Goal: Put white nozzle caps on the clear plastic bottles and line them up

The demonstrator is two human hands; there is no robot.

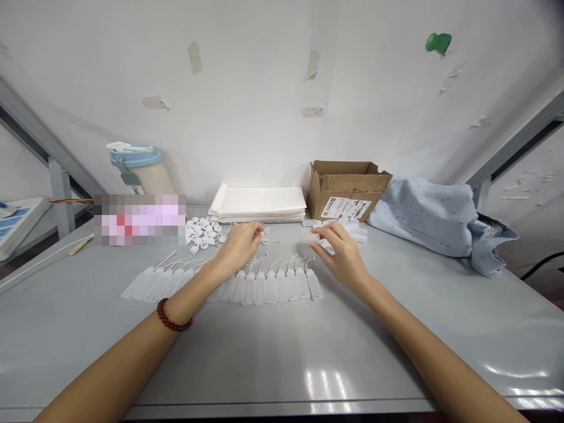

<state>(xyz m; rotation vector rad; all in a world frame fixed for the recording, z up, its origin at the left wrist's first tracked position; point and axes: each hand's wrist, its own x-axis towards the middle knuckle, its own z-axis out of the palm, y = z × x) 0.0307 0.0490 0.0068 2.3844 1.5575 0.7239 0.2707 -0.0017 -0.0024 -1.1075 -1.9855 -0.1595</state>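
Note:
A row of translucent white plastic pieces [282, 288], slim and flat with thin straps at their far ends, lies side by side across the table. My left hand [238, 247] is above the row's far side, its fingers pinched together; what they hold, if anything, is too small to make out. Small thin white straps lie on the table by its fingertips. To the right, my right hand [341, 252] has thumb and fingers apart with nothing seen between them. Clear plastic pieces [359, 232] lie just beyond it. A pile of small white caps [203, 232] sits left of my left hand.
At the back, a stack of white sheets or envelopes [259, 202] lies beside an open cardboard box [343, 191]. A light blue cloth [423, 217] is bunched at the right. A blue-lidded bottle [145, 167] stands at the back left behind a blurred-out pink item [154, 220].

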